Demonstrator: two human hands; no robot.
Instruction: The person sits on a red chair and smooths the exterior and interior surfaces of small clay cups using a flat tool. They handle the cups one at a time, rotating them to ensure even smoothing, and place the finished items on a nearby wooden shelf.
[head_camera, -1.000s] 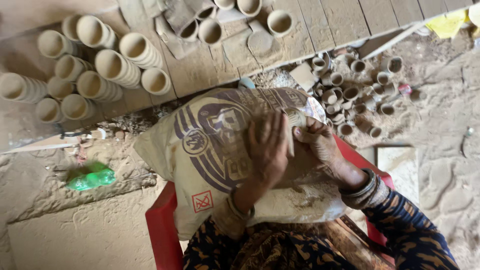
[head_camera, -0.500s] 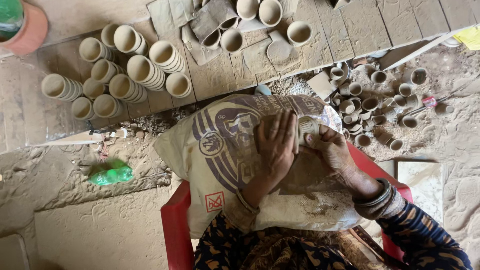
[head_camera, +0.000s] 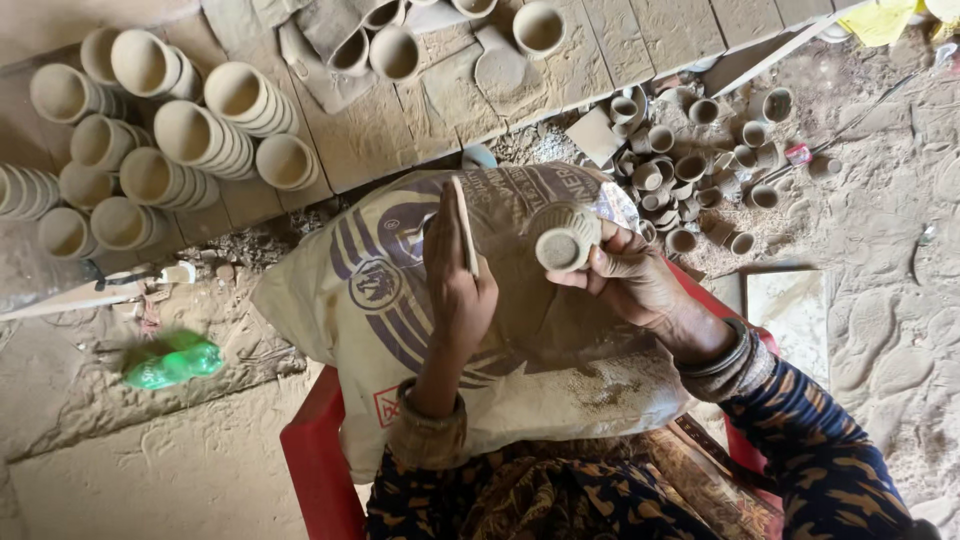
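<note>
Right hand (head_camera: 628, 272) grips a small unfired clay cup (head_camera: 563, 240), fingers curled round its side, open mouth facing the camera. Cup sits up over the printed sack (head_camera: 400, 300), between the two hands. Left hand (head_camera: 455, 285) is closed on a thin flat stick (head_camera: 466, 228), held edge-on and upright, thumb side toward the cup; stick and cup are near each other but apart. Both forearms in dark patterned sleeves (head_camera: 830, 460) with bangles at the wrists.

The sack lies draped over the lap and a red plastic chair (head_camera: 318, 470), with clay dust and crumbs on its lower folds. Just beyond the right hand, a loose heap of small clay cups (head_camera: 700, 170) lies on the dusty ground, some tipped on their sides. Upper left, stacks of bigger clay cups (head_camera: 200, 135) lie on their sides, nested, on a brick floor (head_camera: 420, 110). A few single cups (head_camera: 540, 28) stand at the top edge, beside a flat clay piece. A crumpled green plastic bag (head_camera: 172, 360) lies on the ground at left, well apart from the hands. A pale slat (head_camera: 70, 298) lies near the stacks. Nothing blocks the view of cup or stick; the left palm is hidden behind its own fingers.
</note>
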